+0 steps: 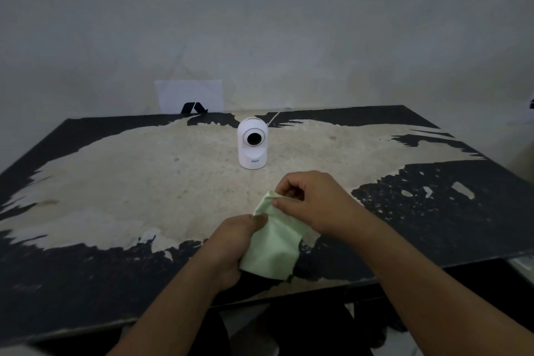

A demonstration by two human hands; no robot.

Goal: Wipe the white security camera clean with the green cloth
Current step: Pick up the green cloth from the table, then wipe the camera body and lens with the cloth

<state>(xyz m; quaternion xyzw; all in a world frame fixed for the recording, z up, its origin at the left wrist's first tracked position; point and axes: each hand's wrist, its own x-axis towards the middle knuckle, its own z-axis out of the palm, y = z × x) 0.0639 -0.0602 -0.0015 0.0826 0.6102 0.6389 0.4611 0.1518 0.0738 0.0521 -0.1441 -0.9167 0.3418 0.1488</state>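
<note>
The white security camera (252, 143) stands upright near the middle of the table, its dark round lens facing me and a thin white cable running off behind it. The pale green cloth (274, 246) hangs between both hands above the table's near side, well in front of the camera. My left hand (231, 246) grips the cloth's left edge between thumb and fingers. My right hand (312, 202) pinches its upper edge. Neither hand touches the camera.
The table (115, 182) has a worn top, black with a large peeled beige patch. A white sheet with a black mark (190, 97) leans against the wall behind the table's far edge. The table's front edge runs just below my forearms.
</note>
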